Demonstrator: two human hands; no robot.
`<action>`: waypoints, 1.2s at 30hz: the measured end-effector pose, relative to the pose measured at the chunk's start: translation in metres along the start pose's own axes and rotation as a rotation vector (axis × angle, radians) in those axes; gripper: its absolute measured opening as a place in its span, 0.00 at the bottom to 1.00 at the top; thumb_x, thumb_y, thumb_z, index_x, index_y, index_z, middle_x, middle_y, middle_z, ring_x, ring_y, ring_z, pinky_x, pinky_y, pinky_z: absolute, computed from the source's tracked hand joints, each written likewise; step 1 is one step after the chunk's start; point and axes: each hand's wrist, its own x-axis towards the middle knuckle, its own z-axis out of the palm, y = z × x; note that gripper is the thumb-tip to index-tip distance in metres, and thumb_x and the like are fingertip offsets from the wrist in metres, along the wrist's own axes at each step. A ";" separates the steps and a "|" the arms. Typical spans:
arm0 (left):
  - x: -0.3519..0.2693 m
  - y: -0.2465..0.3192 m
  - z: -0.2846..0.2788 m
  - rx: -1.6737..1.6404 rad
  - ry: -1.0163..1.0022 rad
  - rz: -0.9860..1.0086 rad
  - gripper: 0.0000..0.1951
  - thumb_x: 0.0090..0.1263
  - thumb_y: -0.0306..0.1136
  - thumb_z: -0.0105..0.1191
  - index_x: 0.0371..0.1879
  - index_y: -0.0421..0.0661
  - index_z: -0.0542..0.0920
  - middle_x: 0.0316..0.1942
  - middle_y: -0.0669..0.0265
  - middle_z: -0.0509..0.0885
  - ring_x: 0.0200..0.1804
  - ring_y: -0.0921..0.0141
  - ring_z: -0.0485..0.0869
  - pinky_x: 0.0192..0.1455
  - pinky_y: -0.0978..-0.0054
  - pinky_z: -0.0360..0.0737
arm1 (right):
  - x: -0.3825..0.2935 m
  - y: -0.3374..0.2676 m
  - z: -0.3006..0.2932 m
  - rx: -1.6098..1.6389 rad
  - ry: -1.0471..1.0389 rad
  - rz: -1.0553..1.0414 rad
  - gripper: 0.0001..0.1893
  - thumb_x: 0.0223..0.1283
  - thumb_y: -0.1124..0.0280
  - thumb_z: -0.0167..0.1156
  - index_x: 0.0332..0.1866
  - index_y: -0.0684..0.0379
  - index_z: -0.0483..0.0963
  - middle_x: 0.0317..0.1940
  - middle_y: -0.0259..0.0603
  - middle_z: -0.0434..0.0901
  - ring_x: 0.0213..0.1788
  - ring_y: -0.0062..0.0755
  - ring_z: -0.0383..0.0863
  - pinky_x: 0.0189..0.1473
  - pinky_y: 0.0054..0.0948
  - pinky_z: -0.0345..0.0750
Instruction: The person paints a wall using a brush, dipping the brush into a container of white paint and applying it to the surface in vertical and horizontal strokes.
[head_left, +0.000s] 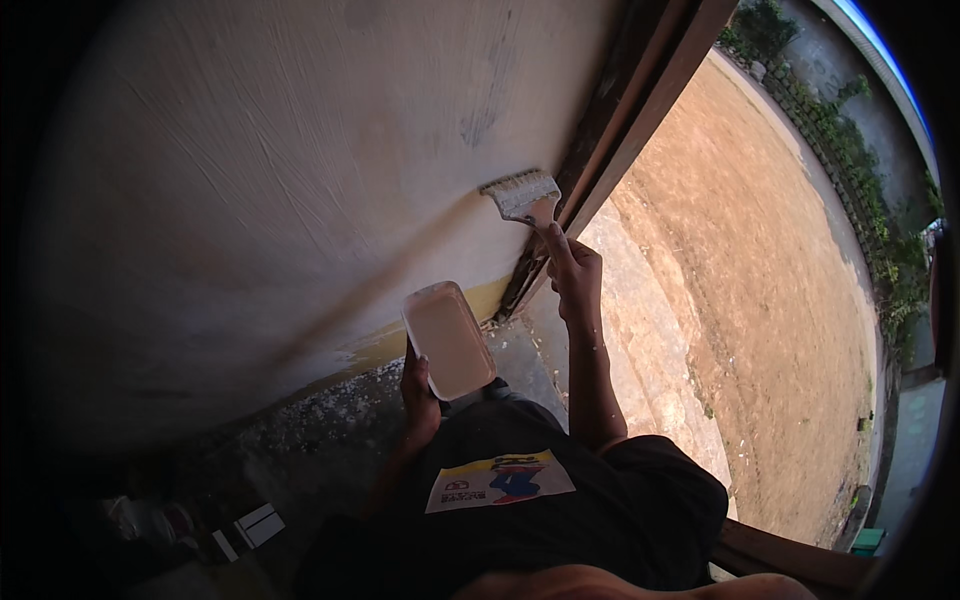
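Observation:
My right hand (574, 277) grips the handle of a wide paintbrush (525, 196), its bristles and ferrule caked with pale paint. The bristle edge is at the wall (300, 150), close beside a dark wooden door frame (607, 135); whether it presses on the surface I cannot tell. In my left hand (421, 390) is a shallow rectangular tray (450, 341) of pale paint, held by its left edge in front of my body. Whitish streaked paint covers most of the wall, and a yellowish strip (375, 347) shows along its foot.
White specks litter the dark floor (337, 405) below the wall. Boxes or similar items (255, 529) lie in shadow at the lower left. Past the frame, a sunlit dirt yard (757, 300) stretches to a planted stone border (847, 165).

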 end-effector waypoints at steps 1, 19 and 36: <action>0.000 0.003 0.001 0.014 -0.001 -0.003 0.31 0.83 0.36 0.45 0.83 0.43 0.61 0.76 0.57 0.73 0.72 0.67 0.75 0.73 0.67 0.73 | -0.001 -0.009 0.000 0.016 0.008 -0.024 0.24 0.76 0.50 0.63 0.34 0.63 0.85 0.15 0.22 0.65 0.16 0.11 0.55 0.20 0.23 0.49; 0.000 -0.007 -0.002 -0.021 -0.036 0.037 0.32 0.83 0.43 0.45 0.83 0.43 0.61 0.76 0.56 0.73 0.72 0.65 0.75 0.73 0.65 0.73 | -0.010 -0.064 0.017 0.256 -0.002 -0.214 0.24 0.76 0.50 0.64 0.30 0.61 0.81 0.16 0.21 0.66 0.19 0.10 0.58 0.23 0.20 0.52; 0.003 0.001 0.004 -0.033 -0.019 -0.023 0.31 0.82 0.36 0.45 0.82 0.41 0.62 0.78 0.57 0.70 0.74 0.65 0.73 0.75 0.66 0.70 | -0.017 0.078 0.014 -0.013 -0.019 -0.027 0.32 0.74 0.41 0.62 0.27 0.63 0.79 0.18 0.25 0.68 0.23 0.14 0.65 0.26 0.24 0.60</action>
